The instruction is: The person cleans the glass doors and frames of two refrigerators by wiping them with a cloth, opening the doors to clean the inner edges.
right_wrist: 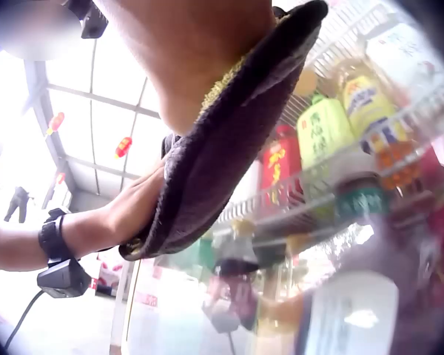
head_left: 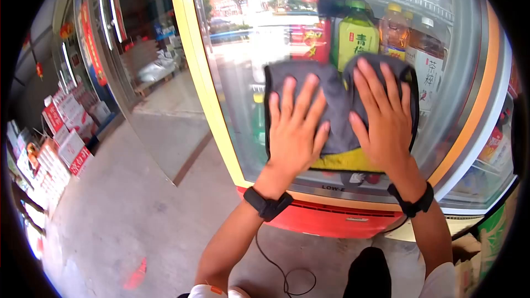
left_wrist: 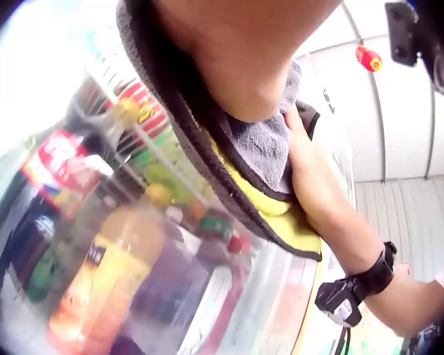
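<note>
A grey and yellow cloth [head_left: 339, 107] with dark edging lies spread against the glass door [head_left: 237, 77] of a drinks fridge. My left hand [head_left: 295, 124] presses flat on its left half, fingers spread and pointing up. On the right half rests my right hand [head_left: 383, 116], its fingers also straight, the thumb apart. A fold runs through the cloth between the hands. In the left wrist view the lower edge of the cloth [left_wrist: 244, 185] shows its yellow side; the right wrist view shows its dark edge [right_wrist: 214, 148] standing out from the glass.
Behind the glass stand a green bottle [head_left: 358, 36] and other drinks on wire shelves. The fridge has a yellow frame [head_left: 190, 49] and a red base [head_left: 326, 218]. A cable [head_left: 287, 281] loops on the floor. Left are an open glass door [head_left: 160, 127] and stacked cartons [head_left: 69, 116].
</note>
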Action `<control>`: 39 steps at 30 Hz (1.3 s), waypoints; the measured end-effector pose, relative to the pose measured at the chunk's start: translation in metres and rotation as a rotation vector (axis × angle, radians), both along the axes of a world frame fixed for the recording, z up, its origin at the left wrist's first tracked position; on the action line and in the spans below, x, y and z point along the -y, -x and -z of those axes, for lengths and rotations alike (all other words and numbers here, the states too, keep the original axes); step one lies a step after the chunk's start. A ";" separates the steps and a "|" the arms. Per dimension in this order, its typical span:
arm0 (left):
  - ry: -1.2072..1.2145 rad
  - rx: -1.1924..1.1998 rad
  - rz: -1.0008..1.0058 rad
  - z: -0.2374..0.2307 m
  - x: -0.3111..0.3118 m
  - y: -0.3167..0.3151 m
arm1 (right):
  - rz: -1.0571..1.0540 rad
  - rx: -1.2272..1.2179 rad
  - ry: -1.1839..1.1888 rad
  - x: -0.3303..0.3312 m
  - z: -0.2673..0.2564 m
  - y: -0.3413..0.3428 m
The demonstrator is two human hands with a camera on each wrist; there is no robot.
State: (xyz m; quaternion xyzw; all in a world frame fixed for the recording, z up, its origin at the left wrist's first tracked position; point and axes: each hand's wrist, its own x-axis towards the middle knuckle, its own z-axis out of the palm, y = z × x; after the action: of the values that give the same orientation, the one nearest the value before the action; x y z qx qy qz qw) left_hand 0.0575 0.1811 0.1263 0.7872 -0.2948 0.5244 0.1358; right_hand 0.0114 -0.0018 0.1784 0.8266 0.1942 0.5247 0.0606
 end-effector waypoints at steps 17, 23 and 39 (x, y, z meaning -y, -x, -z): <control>0.068 0.040 0.081 0.041 0.031 -0.006 | 0.045 0.042 0.043 0.022 0.030 -0.002; 0.283 0.222 -0.139 0.002 -0.025 -0.036 | -0.098 0.238 -0.042 -0.055 0.007 -0.046; 0.168 0.181 -0.137 0.016 0.080 -0.014 | -0.119 0.269 -0.216 0.043 0.039 -0.015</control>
State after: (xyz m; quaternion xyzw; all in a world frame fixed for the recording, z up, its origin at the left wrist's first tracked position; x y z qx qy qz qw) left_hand 0.0716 0.1010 0.1103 0.7408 -0.2064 0.6242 0.1381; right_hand 0.0266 -0.0445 0.1391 0.7378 0.1757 0.6509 -0.0343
